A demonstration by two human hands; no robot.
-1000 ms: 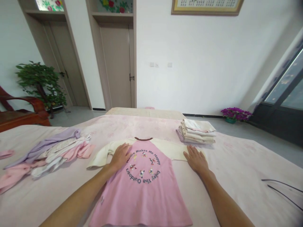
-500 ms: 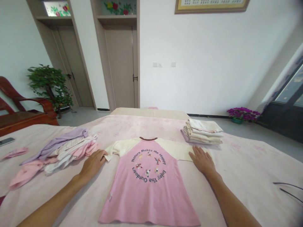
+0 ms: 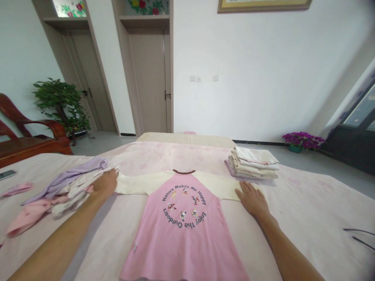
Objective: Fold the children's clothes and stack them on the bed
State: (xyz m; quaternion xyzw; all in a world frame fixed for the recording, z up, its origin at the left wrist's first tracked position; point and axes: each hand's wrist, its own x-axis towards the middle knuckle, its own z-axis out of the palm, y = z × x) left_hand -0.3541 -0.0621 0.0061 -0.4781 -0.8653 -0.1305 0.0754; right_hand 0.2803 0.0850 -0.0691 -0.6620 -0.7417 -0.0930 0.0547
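Observation:
A pink shirt (image 3: 181, 242) with cream sleeves and a dark red collar lies spread on the cloth, its chest printed with a ring of words and small figures. My left hand (image 3: 106, 183) is closed on the end of the left-side sleeve, which is drawn out straight; its fingertips are partly hidden. That hand overlaps a loose heap of clothes (image 3: 73, 175) in purple, white and pink. On the opposite cuff, my right hand (image 3: 253, 201) lies flat with fingers stretched out.
A folded stack of clothes (image 3: 254, 164) sits beyond my right hand. Thin dark glasses arms (image 3: 361, 236) show at the right edge. A phone (image 3: 7, 174) and a small pink cloth (image 3: 17, 189) lie far left on the pink patterned cover (image 3: 307, 210).
My left hand has moved outward to the left, and the bunched sleeve is now stretched straight. My right hand stays on its cuff.

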